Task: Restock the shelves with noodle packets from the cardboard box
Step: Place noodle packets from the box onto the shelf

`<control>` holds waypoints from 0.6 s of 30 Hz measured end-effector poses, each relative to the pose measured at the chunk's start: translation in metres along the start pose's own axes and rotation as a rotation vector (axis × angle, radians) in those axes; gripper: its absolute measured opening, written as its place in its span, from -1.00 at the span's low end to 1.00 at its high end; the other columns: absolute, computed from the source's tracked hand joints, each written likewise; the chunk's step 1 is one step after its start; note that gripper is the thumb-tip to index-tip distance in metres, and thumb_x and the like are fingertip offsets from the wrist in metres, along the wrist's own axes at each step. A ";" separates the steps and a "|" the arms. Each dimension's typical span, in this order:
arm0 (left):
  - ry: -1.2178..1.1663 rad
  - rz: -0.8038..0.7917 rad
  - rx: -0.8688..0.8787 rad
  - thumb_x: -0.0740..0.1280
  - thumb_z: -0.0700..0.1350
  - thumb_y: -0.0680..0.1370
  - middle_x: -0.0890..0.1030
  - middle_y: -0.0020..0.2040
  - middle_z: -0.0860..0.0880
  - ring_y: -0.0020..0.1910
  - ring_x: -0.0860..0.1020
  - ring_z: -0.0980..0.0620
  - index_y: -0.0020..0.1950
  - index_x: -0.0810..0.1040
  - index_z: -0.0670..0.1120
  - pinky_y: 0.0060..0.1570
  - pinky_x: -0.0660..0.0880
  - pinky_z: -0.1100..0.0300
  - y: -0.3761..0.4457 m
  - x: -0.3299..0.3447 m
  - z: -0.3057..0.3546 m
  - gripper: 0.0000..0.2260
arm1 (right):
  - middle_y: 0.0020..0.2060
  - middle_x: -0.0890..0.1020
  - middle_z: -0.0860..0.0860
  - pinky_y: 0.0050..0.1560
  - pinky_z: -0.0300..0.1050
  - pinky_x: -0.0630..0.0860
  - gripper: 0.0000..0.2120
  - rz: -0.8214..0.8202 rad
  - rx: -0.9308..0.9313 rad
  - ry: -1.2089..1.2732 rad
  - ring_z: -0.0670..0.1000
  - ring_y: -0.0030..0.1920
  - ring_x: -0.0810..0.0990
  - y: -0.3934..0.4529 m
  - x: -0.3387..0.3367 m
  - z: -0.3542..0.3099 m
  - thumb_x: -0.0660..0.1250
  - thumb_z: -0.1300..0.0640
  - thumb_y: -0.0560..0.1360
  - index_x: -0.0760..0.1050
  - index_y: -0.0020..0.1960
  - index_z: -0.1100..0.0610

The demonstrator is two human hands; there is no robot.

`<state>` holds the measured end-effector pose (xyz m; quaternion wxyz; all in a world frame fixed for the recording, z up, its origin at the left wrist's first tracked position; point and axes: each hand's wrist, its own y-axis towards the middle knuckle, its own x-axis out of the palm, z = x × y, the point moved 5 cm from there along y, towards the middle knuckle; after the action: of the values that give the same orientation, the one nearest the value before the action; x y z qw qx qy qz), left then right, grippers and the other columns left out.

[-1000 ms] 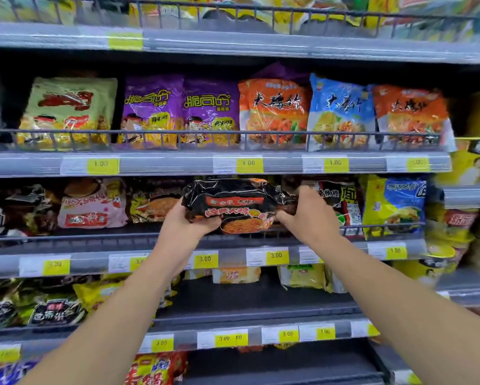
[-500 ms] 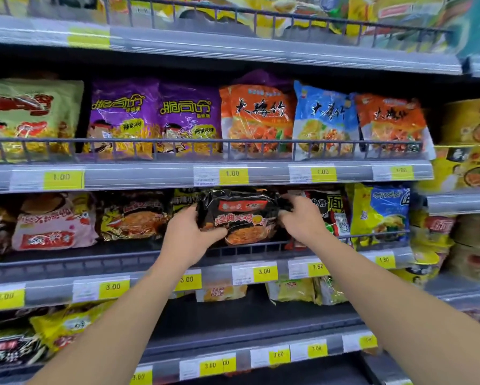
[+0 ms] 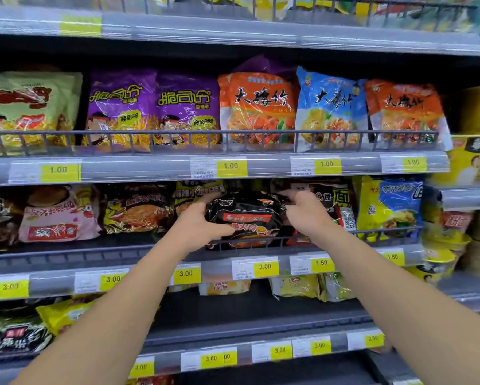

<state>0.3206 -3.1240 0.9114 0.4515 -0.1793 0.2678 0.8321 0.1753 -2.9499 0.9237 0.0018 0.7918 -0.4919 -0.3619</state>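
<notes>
**Mia:** What is way over at nine o'clock?

**Ben:** A pink noodle packet (image 3: 59, 215) on the middle shelf (image 3: 66, 258). Next to it, toward the middle, is a dark packet with gold edges (image 3: 137, 208).

**Mia:** Where is the left hand?

**Ben:** The left hand (image 3: 197, 227) is just left of the middle. Its fingers are curled round the left end of the black noodle packet (image 3: 247, 218), with the thumb across the front.

**Mia:** And where is that black packet?

**Ben:** Right in the middle, on the middle shelf, standing up behind the wire rail (image 3: 261, 241). Its bottom sits low behind the rail. I think it rests on the shelf, but the rail hides that part.

**Mia:** What about the right hand?

**Ben:** The right hand (image 3: 306, 215) is just right of the middle. It pinches the right end of the black packet near the top corner.

**Mia:** What is at three o'clock?

**Ben:** A yellow and blue packet (image 3: 390, 208) on the same shelf, close to the right hand but not touching it.

**Mia:** And up at twelve o'clock?

**Ben:** An orange packet (image 3: 258, 109) on the shelf above, with two purple packets (image 3: 155, 107) at eleven o'clock and a blue packet (image 3: 330, 107) at one o'clock. Yellow price tags (image 3: 231, 165) run under them.
</notes>
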 end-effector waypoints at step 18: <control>-0.059 0.122 -0.099 0.50 0.12 0.41 0.61 -0.05 -0.07 -0.05 0.57 -0.04 0.16 0.47 -0.10 -0.05 0.50 0.11 0.020 0.019 0.007 -0.53 | -0.24 0.57 -0.01 -0.28 -0.13 0.41 -0.79 0.175 -0.067 -0.065 0.03 -0.17 0.57 -0.017 -0.017 -0.007 0.37 0.02 0.49 0.46 0.00 0.13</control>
<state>0.2925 -3.1159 0.9126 0.3983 -0.1600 0.2231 0.8752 0.1886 -2.9303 0.9321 0.0441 0.7332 -0.5467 -0.4020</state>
